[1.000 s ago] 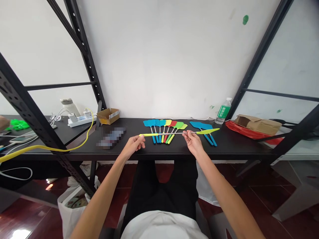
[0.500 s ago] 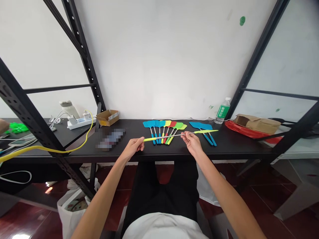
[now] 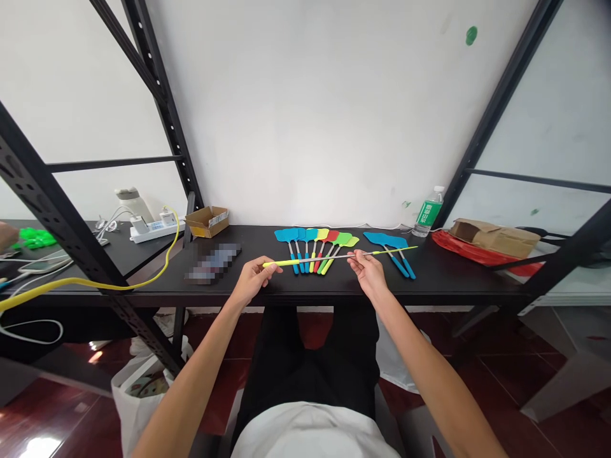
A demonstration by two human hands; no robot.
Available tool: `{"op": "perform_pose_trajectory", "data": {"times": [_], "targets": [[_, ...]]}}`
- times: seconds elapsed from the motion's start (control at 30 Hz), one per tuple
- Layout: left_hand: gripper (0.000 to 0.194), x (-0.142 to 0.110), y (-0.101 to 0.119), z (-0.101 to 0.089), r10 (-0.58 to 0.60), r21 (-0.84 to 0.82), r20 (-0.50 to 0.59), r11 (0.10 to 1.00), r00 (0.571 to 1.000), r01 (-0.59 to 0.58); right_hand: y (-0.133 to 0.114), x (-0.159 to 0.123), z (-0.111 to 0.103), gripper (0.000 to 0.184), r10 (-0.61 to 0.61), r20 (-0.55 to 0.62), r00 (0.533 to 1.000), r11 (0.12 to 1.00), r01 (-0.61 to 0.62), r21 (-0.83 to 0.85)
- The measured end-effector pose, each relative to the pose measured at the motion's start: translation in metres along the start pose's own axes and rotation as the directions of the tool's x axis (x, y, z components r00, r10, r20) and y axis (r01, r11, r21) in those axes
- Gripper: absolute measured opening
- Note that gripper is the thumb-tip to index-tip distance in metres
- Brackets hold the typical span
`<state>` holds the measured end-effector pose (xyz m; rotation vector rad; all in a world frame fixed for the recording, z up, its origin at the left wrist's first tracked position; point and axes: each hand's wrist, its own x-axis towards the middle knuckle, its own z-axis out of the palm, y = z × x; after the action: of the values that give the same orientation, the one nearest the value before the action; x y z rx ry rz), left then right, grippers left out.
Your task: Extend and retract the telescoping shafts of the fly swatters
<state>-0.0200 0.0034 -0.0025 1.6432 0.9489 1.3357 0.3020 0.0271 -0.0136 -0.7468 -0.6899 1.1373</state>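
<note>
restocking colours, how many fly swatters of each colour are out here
blue swatters: 5
yellow swatters: 3, counting the held swatter
red swatter: 1
green swatter: 1
total: 10

Yellow-green fly swatter (image 3: 329,257), rod extended, held near-level above table edge, head pointing right

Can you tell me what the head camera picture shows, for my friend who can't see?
Two bare hands, left hand and right hand, hold a stretched-out yellow fly swatter above a black table. Behind it lies a row of colourful fly swatters.
</note>
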Motion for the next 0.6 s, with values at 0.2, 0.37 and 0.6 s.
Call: {"op": "perform_pose_trajectory", "data": {"times": [0.2,0.37,0.6], "targets": [[0.034,-0.0025,0.0032,0.0023,0.021,0.044,-0.066,0.999,0.998,-0.018,0.0014,0.0012,0.0012,0.024,0.003,-0.014,1.0,1.0,-0.003,-0.018],[0.036,-0.0027,0.0067,0.0016,-0.007,0.069,0.017,0.998,1.0,0.005,0.0028,0.0051,-0.0025,0.026,-0.018,-0.019,1.0,1.0,0.018,0.002],[0.054,-0.0012,0.0034,0.0029,-0.095,0.09,0.038,0.992,0.995,0.092,0.0021,0.0053,-0.005,0.027,-0.026,0.039,0.999,0.999,0.024,0.035]]}}
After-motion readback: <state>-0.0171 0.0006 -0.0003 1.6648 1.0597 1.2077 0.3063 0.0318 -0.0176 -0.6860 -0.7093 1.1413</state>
